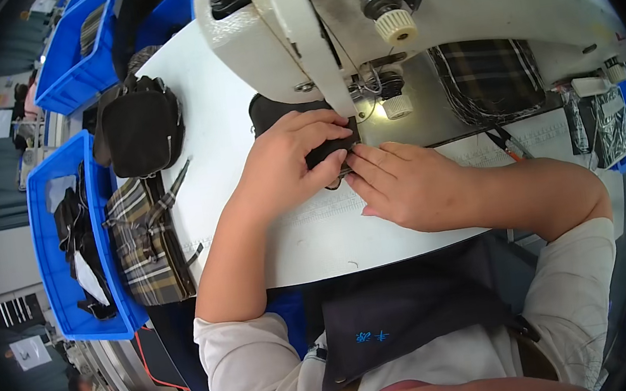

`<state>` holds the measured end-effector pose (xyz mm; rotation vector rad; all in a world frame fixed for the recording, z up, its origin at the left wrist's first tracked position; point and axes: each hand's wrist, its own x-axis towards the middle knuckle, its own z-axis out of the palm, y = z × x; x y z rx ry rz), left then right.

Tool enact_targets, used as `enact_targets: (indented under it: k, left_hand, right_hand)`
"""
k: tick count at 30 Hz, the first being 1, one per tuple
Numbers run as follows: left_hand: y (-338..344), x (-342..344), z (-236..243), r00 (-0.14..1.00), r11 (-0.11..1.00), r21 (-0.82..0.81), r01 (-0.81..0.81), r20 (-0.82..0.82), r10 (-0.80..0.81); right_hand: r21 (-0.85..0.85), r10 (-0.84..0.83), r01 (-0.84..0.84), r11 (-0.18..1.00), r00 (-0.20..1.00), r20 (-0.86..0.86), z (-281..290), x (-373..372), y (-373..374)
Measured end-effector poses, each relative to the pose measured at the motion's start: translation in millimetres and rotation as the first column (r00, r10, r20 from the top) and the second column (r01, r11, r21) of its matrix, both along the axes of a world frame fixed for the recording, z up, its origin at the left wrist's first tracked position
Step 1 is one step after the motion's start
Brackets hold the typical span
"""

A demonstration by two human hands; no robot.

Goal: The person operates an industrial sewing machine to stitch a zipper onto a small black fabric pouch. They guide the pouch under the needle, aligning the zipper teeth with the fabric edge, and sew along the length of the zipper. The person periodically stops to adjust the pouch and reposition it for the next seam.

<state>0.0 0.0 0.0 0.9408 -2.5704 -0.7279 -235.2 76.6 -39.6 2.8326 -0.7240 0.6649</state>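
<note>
Two bare hands at a white sewing machine (256,54), black fabric piece (279,111) beneath its head at upper centre.
The left hand (284,154) lies on the fabric, thumb and fingertips apart; the right hand (409,186) touches its near edge, fingers together; whether either grip is clamped, I cannot tell. On the white table (319,248), orange-handled snips (512,149) lie right of centre, a black pouch (137,127) upper left.
</note>
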Motion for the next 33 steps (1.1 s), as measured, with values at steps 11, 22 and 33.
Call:
enact_targets:
  k: [11,22,33]
  left_hand:
    - [8,-5,-4,0.999,0.988,-0.157,0.005,0.034,0.0]
    - [20,-17,-6,0.998,0.977,-0.204,-0.054,0.019,0.059]
    - [7,-15,-12,0.997,0.978,-0.192,-0.081,-0.002,0.082]
  right_hand:
    - [-0.085,-0.007,0.009,0.996,1.0,0.02,-4,-2,0]
    - [-0.013,-0.006,0.007,1.0,1.0,0.022,3,-4,-1]
    - [0.025,-0.053,0.052,0.998,0.998,0.045,3,-1,-7]
